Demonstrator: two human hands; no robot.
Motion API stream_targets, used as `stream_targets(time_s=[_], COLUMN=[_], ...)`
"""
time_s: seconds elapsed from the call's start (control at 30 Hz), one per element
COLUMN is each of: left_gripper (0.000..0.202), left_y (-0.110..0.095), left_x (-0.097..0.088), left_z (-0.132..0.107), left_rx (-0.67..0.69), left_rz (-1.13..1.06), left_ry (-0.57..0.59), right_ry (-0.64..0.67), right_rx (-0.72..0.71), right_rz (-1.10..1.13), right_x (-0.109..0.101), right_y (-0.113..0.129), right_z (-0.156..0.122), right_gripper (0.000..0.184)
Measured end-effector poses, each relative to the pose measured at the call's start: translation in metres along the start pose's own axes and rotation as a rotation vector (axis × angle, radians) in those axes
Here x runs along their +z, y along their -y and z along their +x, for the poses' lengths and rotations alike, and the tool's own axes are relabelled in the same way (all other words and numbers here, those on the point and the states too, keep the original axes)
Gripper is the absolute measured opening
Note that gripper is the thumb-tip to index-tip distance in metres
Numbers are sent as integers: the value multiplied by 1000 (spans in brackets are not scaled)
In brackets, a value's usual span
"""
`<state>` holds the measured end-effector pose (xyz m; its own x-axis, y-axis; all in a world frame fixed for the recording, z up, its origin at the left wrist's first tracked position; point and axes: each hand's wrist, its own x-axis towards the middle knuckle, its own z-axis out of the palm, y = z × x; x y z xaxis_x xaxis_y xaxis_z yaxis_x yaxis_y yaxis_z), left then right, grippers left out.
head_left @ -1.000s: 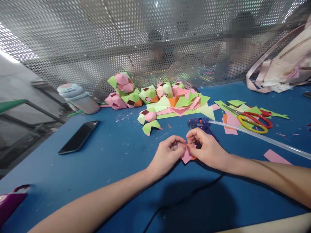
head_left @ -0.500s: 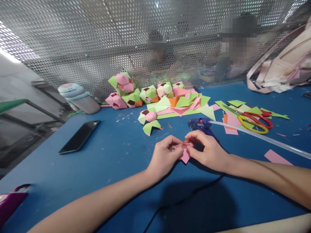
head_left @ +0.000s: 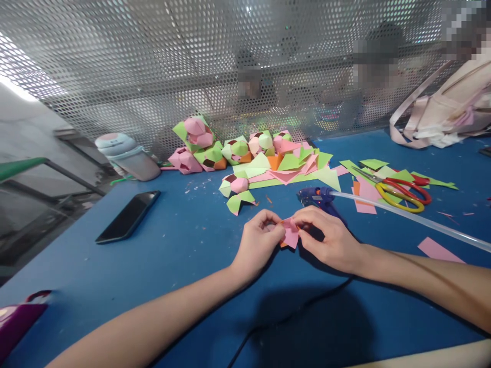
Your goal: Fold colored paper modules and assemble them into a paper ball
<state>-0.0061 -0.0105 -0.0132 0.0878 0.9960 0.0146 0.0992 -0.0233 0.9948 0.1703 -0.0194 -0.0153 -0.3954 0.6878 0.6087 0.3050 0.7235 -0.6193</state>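
Observation:
Both my hands meet over the blue table (head_left: 184,255) and pinch one small folded paper piece (head_left: 290,235), pink with an orange edge showing. My left hand (head_left: 257,245) grips its left side with curled fingers. My right hand (head_left: 330,240) holds its right side between thumb and fingertips. Just behind my right hand lies a blue glue gun (head_left: 320,197) with a clear glue stick (head_left: 414,217) running off to the right; its black cord passes under my arms.
Folded pink and green paper shapes (head_left: 238,148) pile up by the perforated metal screen (head_left: 230,66). Red-and-yellow scissors (head_left: 401,191) lie on paper scraps at right. A black phone (head_left: 128,215) and a lidded bottle (head_left: 126,156) sit left. People sit behind the screen.
The paper piece has been turned and pulled in tighter between my fingers, showing less pink below them. Both hands stayed nearly in the same spot.

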Motion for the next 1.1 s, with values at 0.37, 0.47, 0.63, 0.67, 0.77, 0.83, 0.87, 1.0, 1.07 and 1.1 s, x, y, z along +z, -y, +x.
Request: stream_targets(time_s=[0.37,0.47,0.63,0.67,0.77,0.83,0.87,1.0,1.07,1.1], left_gripper=[15,13,9,9,10,11,13,19,19,19], left_y=[0,3,8,7,6,4,3,1,1,1], left_x=[0,-2,-4,-4,-2,-1,0,2,2,1], left_z=[2,3,4,4,3,1,1,-2,-2,-1], left_rx=[-19,3,66,65,45,18,0,-59,-51,-40], left_rz=[-59,-43,-152,-172,-195,-183,-177,-219,-214,-188], left_ry=[88,113,1,-2,15,25,34,94,123,128], right_ry=[18,31,32,38,52,62,67,85,88,88], right_rx=[-102,-109,-83,-76,-74,-87,-94,-106,-109,-111], right_rz=[-84,-89,-121,-129,-149,-161,-167,-167,-157,-151], right_x=[3,1,-1,-1,-1,0,0,1,1,0], right_y=[-10,-9,-3,-2,-3,-4,-5,-7,-7,-7], right_z=[-2,-2,-2,-2,-2,-2,-2,-2,-3,-3], right_gripper=[27,29,30,31,34,37,37,40,41,40])
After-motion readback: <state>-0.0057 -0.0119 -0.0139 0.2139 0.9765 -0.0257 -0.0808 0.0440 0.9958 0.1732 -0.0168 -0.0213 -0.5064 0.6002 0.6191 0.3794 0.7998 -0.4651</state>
